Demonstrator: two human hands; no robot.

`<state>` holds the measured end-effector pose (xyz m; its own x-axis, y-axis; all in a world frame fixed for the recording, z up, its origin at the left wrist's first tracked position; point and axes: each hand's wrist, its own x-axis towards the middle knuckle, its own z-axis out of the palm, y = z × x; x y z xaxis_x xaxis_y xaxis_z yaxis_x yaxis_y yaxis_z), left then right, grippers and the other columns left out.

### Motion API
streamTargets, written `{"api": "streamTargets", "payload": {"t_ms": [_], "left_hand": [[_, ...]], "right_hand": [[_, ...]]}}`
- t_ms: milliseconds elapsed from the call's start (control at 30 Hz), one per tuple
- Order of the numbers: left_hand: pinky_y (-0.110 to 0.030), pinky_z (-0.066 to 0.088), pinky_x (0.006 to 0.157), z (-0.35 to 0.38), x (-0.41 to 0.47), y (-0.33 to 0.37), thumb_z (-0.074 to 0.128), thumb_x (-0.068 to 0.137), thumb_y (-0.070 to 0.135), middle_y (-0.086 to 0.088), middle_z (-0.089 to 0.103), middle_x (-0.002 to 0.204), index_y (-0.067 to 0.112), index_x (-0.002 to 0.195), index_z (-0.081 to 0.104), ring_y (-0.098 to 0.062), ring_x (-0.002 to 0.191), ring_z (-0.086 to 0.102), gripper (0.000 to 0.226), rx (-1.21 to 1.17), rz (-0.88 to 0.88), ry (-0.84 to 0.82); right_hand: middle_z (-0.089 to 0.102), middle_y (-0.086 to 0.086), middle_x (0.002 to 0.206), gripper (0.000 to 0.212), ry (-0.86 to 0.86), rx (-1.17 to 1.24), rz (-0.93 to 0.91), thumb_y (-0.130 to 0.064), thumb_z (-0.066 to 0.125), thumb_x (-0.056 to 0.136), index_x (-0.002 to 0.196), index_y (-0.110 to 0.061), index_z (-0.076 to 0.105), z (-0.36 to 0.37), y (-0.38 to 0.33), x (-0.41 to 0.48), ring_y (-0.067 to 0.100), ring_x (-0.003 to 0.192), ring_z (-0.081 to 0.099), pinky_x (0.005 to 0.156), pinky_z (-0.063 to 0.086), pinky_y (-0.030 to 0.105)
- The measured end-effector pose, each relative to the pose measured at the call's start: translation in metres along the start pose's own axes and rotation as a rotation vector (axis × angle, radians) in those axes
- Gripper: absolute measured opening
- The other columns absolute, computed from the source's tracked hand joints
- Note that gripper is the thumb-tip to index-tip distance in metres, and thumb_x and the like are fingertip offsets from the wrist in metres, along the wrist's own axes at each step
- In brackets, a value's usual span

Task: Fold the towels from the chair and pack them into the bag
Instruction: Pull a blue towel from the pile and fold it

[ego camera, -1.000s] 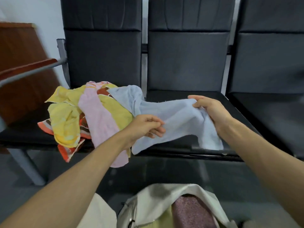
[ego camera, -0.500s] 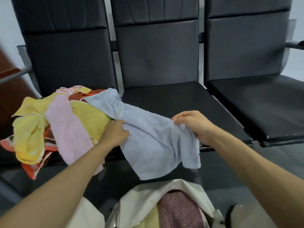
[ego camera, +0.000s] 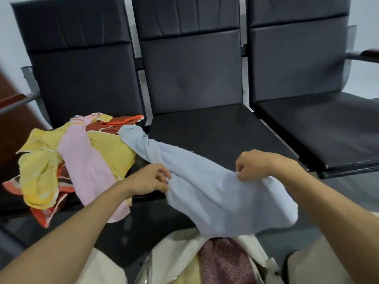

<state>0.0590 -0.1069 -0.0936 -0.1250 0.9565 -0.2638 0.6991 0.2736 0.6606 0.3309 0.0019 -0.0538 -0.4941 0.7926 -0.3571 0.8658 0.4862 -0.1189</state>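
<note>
Now the pale blue towel point(ego camera: 215, 193) hangs stretched between both hands, just above the bag point(ego camera: 176, 251).
The left hand point(ego camera: 149, 179) pinches one edge at frame centre and the right hand point(ego camera: 254, 165) grips the opposite edge, probably to flatten it for folding; its far end trails onto the towel heap point(ego camera: 82, 160) on the left chair point(ego camera: 82, 78), while a maroon towel point(ego camera: 223, 261) lies in the bag at bottom centre.

Both my bare forearms reach forward, my left hand point(ego camera: 149, 178) and right hand point(ego camera: 254, 166) each curled knuckles-up, pinching an edge of the light blue terry towel point(ego camera: 215, 193) between them.
</note>
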Motion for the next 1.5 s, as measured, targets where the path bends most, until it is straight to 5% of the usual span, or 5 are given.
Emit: {"api": "streamTargets", "payload": {"t_ms": [367, 733, 867, 1067, 1500], "left_hand": [[-0.032, 0.035, 0.068, -0.008, 0.013, -0.016, 0.051, 0.089, 0.022, -0.005, 0.047, 0.068, 0.015, 0.063, 0.042, -0.023, 0.069, 0.05, 0.028, -0.063, -0.308, 0.43], [-0.045, 0.046, 0.095, 0.01, 0.038, 0.01, 0.052, 0.09, 0.024, -0.008, 0.057, 0.081, 0.018, 0.075, 0.054, -0.032, 0.097, 0.059, 0.016, -0.111, -0.287, 0.459], [-0.029, 0.042, 0.066, 0.011, 0.027, 0.02, 0.052, 0.092, 0.02, -0.01, 0.056, 0.085, 0.014, 0.081, 0.053, -0.017, 0.075, 0.052, 0.012, -0.17, -0.204, 0.34], [-0.04, 0.053, 0.092, 0.014, 0.009, 0.044, 0.055, 0.094, 0.021, -0.007, 0.066, 0.108, 0.014, 0.113, 0.064, -0.023, 0.099, 0.063, 0.022, -0.579, -0.139, 0.35], [-0.032, 0.052, 0.075, 0.053, -0.031, 0.034, 0.057, 0.094, 0.024, -0.007, 0.07, 0.107, 0.012, 0.111, 0.064, -0.023, 0.101, 0.065, 0.022, -0.944, -0.162, 0.256]], "right_hand": [[0.064, 0.009, 0.105, 0.025, 0.257, 0.354, -0.065, -0.03, 0.057, 0.091, 0.103, -0.008, 0.061, 0.035, -0.049, 0.055, 0.026, 0.093, 0.061, 0.078, 0.051, 0.038], [0.065, 0.006, 0.101, 0.015, 0.178, 0.396, -0.17, -0.024, 0.059, 0.09, 0.096, -0.012, 0.064, 0.039, -0.088, 0.076, 0.021, 0.091, 0.062, 0.075, 0.05, 0.032], [0.061, 0.0, 0.076, 0.012, 0.072, 0.875, -0.172, -0.018, 0.063, 0.082, 0.071, -0.014, 0.062, 0.022, -0.076, 0.06, 0.014, 0.07, 0.055, 0.063, 0.045, 0.026], [0.039, -0.001, 0.06, 0.019, 0.01, 1.471, -0.137, -0.01, 0.046, 0.084, 0.066, -0.015, 0.041, 0.003, -0.029, 0.025, 0.012, 0.052, 0.036, 0.052, 0.034, 0.025], [0.072, 0.011, 0.092, 0.02, -0.014, 1.023, -0.035, -0.022, 0.068, 0.088, 0.095, -0.004, 0.072, 0.028, 0.009, -0.006, 0.024, 0.083, 0.068, 0.085, 0.056, 0.043]]}}
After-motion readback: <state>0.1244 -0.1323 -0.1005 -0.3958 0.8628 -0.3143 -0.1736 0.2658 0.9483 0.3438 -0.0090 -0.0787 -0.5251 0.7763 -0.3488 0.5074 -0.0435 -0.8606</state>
